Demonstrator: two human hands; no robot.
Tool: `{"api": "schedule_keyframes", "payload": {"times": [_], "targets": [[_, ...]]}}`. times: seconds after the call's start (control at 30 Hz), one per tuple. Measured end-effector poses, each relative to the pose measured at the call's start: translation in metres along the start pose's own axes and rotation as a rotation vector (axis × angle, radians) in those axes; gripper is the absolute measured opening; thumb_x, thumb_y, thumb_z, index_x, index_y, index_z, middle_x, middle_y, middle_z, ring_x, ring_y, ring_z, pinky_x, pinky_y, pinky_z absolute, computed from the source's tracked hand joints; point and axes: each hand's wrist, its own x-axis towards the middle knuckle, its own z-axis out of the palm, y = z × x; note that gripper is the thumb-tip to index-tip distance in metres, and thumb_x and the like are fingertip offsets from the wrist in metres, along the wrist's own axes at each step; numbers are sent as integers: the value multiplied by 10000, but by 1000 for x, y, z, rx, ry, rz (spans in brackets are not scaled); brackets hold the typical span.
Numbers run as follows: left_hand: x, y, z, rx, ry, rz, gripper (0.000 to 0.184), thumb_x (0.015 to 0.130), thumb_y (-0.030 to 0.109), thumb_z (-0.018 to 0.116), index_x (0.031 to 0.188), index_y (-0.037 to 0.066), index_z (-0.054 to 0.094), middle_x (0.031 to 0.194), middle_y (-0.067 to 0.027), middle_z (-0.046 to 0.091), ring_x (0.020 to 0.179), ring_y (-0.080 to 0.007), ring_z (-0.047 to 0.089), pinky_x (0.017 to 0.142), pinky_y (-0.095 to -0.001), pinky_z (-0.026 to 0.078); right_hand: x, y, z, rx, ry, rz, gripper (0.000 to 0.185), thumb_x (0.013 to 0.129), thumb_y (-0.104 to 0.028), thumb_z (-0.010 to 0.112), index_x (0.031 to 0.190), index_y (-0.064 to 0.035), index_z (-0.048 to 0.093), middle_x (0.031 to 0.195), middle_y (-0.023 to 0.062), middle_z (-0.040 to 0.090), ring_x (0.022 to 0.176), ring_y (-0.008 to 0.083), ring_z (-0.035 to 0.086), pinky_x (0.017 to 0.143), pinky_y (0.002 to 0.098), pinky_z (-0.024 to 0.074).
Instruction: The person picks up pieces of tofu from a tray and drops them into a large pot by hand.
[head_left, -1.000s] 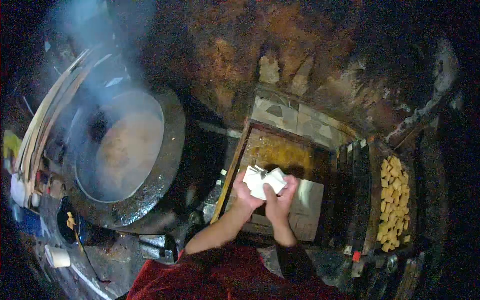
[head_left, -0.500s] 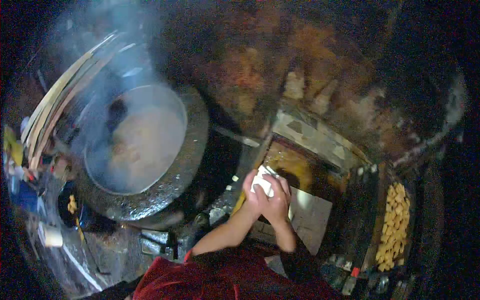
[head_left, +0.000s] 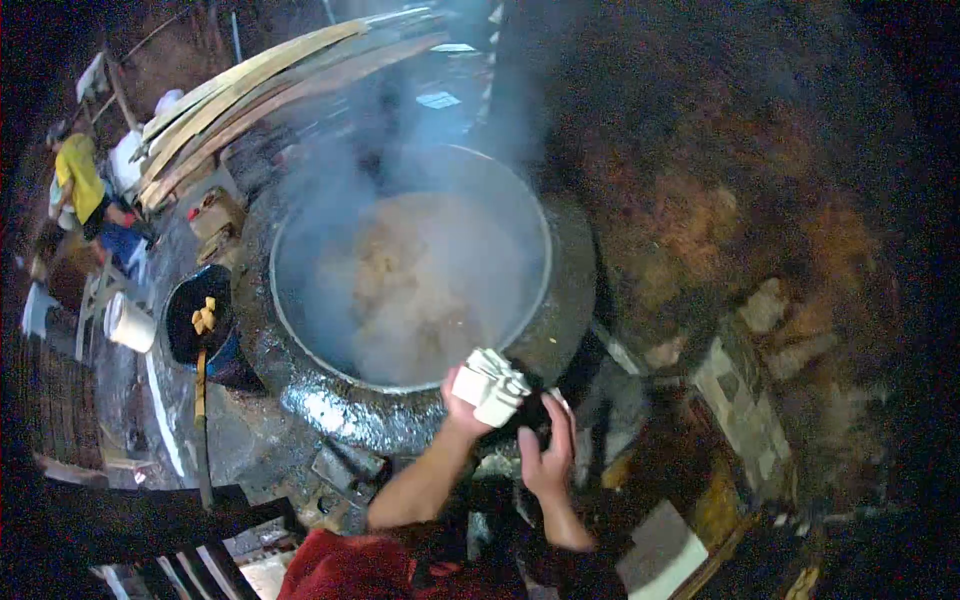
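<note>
A small heap of white tofu pieces [head_left: 490, 386] rests in my left hand [head_left: 461, 412], at the near rim of a large steaming pan [head_left: 336, 375]. Beside it on the right, my right hand [head_left: 551, 452] is empty, with thumb and fingers apart. Brownish, cloudy contents [head_left: 400, 265] show through the steam inside the pan. The left fingers are partly hidden by the tofu.
Left of the pan stands a dark pot [head_left: 232, 366] with a long-handled tool [head_left: 201, 395] carrying yellowish pieces. Long wooden boards [head_left: 260, 75] lie behind. A person in a yellow shirt [head_left: 80, 170] is at far left. A pale board [head_left: 662, 550] lies lower right.
My view and both hands have swung left, from the wooden box to the pan. My right hand has come away from the tofu, which stays in my left hand.
</note>
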Motion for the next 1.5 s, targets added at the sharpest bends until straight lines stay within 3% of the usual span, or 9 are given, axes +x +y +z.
{"api": "schedule_keyframes", "payload": {"times": [0.27, 0.53, 0.6, 0.63, 0.8, 0.87, 1.07, 1.23, 1.5], "targets": [[127, 173, -225, 832, 481, -170, 395, 903, 443, 529, 1061, 84, 575, 774, -80, 640, 678, -225, 652, 582, -388, 546, -132, 128, -63, -115, 190, 561, 504, 887, -246, 625, 1308, -2, 495, 1321, 181, 515, 1229, 327, 482, 1051, 423, 373], [31, 137, -52, 1686, 484, -274, 963, 853, 682, 488, 1544, 144, 85, 1419, -183, 474, 1315, -316, 441, 1092, -491, 304, -268, 217, -204, -423, -81, 835, 460, 914, -229, 598, 1310, -22, 486, 1327, 178, 510, 1246, 334, 477, 1040, 441, 381], [-19, 129, -16, 2244, 555, 0, 923, 868, 692, 427, 1547, 188, 57, 1438, -135, 471, 1299, -339, 461, 1137, -533, 165, -321, 274, -222, -362, -157, 707, 449, 921, -224, 591, 1310, -27, 484, 1329, 178, 509, 1250, 336, 476, 1037, 445, 383], [-50, 119, -8, 2347, 564, 105, 883, 885, 680, 396, 1546, 193, 73, 1469, -116, 434, 1302, -330, 461, 1141, -540, 128, -296, 224, -198, -273, 86, 130, 445, 919, -261, 584, 1281, -15, 505, 1271, 212, 543, 1191, 371, 520, 985, 461, 424], [-232, 58, 29, 2119, 346, 379, 568, 1008, 348, 351, 1524, 162, 206, 1570, -134, 229, 1312, -332, 446, 1061, -470, 361, -268, 176, -207, -655, -228, 310, 514, 920, -327, 556, 1341, -41, 480, 1435, 212, 430, 1347, 381, 371, 1137, 449, 276], [-303, 80, -53, 2669, 221, 623, 514, 1002, 185, 361, 1502, 122, 256, 1558, -183, 228, 1339, -354, 409, 998, -409, 441, -277, 186, -208, -552, -310, 209, 511, 920, -352, 554, 1326, -50, 488, 1459, 196, 403, 1387, 366, 315, 1134, 461, 274], [-533, 55, -228, 1804, 670, 305, 881, 882, 664, 486, 1444, 1, 343, 1211, -163, 551, 1053, -318, 582, 929, -410, 494, -302, 185, -191, -561, -408, 93, 419, 914, -372, 537, 1211, -77, 565, 1450, 167, 428, 1381, 386, 318, 1100, 582, 260], [-633, 5, -280, 1137, 1337, 24, 811, 879, 684, 465, 1372, 40, 440, 1142, -180, 562, 878, -304, 630, 700, -477, 530, -314, 198, -197, -485, -553, -195, 346, 870, -312, 607, 1109, -60, 610, 1359, 179, 510, 1276, 389, 444, 1060, 529, 341], [-621, -40, -253, 1123, 1121, -89, 931, 823, 773, 440, 1460, 106, 318, 1282, -171, 541, 921, -388, 605, 769, -519, 466, -283, 156, -204, -541, -882, -539, 330, 853, -270, 594, 1131, -95, 633, 1325, 97, 547, 1324, 279, 416, 1118, 488, 274]]}}
